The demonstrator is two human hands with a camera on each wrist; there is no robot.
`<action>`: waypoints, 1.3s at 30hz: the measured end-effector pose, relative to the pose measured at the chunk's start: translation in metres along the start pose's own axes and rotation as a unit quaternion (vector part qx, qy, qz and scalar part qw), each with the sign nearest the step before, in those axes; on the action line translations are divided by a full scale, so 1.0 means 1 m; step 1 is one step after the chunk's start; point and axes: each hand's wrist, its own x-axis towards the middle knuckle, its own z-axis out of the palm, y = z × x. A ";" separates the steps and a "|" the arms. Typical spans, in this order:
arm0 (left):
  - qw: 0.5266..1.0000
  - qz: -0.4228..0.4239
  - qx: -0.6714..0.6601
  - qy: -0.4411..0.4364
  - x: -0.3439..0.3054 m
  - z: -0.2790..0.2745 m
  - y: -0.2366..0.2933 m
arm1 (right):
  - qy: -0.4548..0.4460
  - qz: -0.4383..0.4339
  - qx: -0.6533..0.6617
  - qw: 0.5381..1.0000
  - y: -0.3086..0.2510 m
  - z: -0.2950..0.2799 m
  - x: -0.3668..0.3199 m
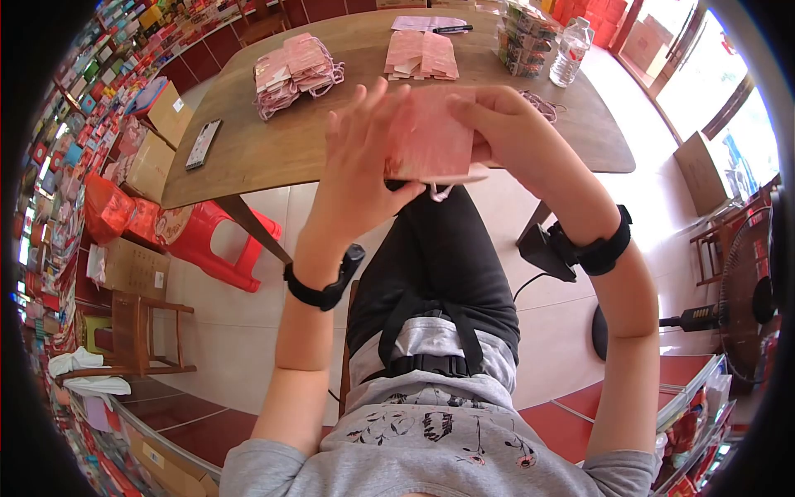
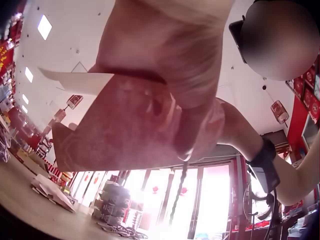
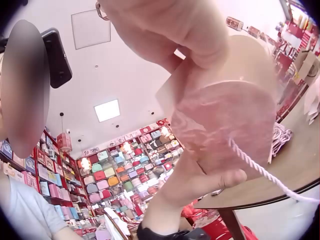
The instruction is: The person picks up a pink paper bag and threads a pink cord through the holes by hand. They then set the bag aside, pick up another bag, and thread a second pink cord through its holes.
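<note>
Both hands have a small pink marbled paper gift bag (image 1: 439,132) between them, raised over the near edge of the wooden table (image 1: 265,157). My right hand (image 1: 509,124) pinches the bag's right side, thumb on the face toward me and fingers behind. Along the left side lies my left hand (image 1: 356,166), fingers straight and pointing up, thumb stretched beneath the lower edge. A twisted pale pink cord handle (image 3: 265,175) hangs from the bag in the right wrist view. In the left wrist view, a pale paper flap (image 2: 80,81) sticks out from the bag.
A pile of pink bags with cords (image 1: 294,70) and another flat stack (image 1: 421,56) lie farther back. Also on the table are a phone (image 1: 204,144), a pen (image 1: 452,30), loose cords (image 1: 542,106), clear plastic boxes (image 1: 526,37) and a bottle (image 1: 571,51). A red stool (image 1: 224,240) stands left.
</note>
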 end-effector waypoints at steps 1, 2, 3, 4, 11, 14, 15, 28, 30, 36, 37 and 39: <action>1.000 0.006 0.003 0.006 0.005 0.001 -0.009 | -0.013 0.010 -0.015 1.000 -0.003 0.002 0.003; 0.997 -0.002 -0.073 -0.003 0.004 0.002 -0.013 | -0.053 0.013 -0.082 0.995 0.000 -0.003 0.007; 0.989 -0.008 -0.149 -0.012 0.003 0.001 -0.015 | -0.051 0.013 -0.081 0.995 0.000 -0.003 0.006; 0.989 -0.007 -0.149 -0.013 0.001 0.000 -0.016 | -0.074 -0.005 -0.134 0.988 -0.001 -0.002 0.004; 0.945 -0.006 -0.327 -0.030 -0.014 -0.007 -0.012 | -0.193 -0.061 -0.097 0.974 -0.024 -0.001 -0.014; 0.947 0.001 -0.322 0.008 -0.020 -0.002 -0.015 | -0.211 -0.156 -0.279 0.924 -0.025 -0.006 -0.019; 0.945 -0.002 -0.327 0.026 -0.020 -0.001 -0.013 | -0.206 -0.249 -0.386 0.864 -0.025 -0.004 -0.024; 0.950 0.089 -0.276 0.116 -0.015 -0.003 -0.013 | -0.223 -0.174 -0.554 0.783 -0.034 0.011 -0.033; 0.940 0.083 -0.305 0.131 -0.016 -0.001 -0.014 | -0.208 -0.165 -0.533 0.803 -0.035 0.011 -0.033; 0.954 0.111 -0.255 0.109 -0.012 -0.009 -0.010 | -0.237 -0.215 -0.601 0.733 -0.039 0.010 -0.022; 0.954 0.111 -0.256 0.109 -0.012 -0.007 -0.010 | -0.218 -0.269 -0.595 0.725 -0.034 0.008 -0.018; 0.936 0.090 -0.325 0.104 -0.012 -0.002 -0.011 | -0.199 -0.323 -0.587 0.715 -0.033 0.011 -0.014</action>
